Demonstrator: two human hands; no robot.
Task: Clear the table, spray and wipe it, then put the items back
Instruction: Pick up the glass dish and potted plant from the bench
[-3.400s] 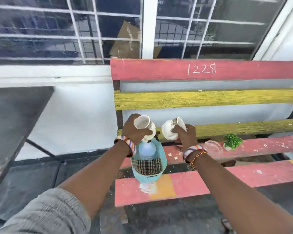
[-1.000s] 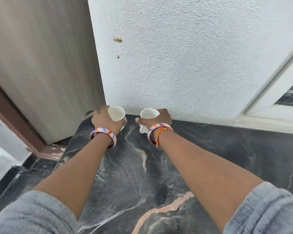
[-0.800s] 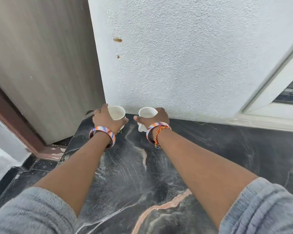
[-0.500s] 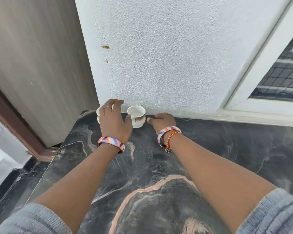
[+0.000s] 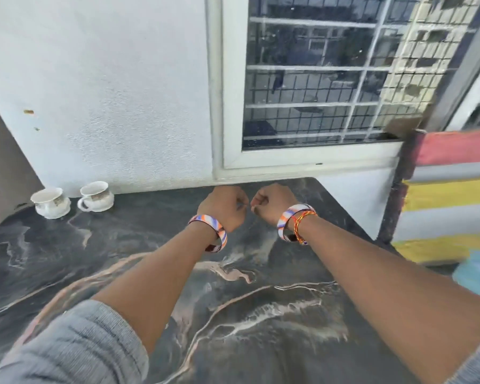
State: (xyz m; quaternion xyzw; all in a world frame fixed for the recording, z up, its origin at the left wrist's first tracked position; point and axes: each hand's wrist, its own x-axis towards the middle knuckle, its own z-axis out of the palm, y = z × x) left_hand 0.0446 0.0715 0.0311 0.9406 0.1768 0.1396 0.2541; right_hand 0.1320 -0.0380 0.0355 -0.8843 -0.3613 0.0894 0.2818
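Both hands have let go of the cups. The two cups (image 5: 50,203) (image 5: 96,196) now stand alone on the dark worktop (image 5: 122,245) (by the wall). The left hand (image 5: 223,207) and right hand (image 5: 272,203) have moved away, fingers curled, holding nothing.

Single head-worn view, forward and down, close over dark marble slab (image 5: 67,259).

Left hand (image 5: 223,207), right hand (image 5: 273,203) — curled, empty.
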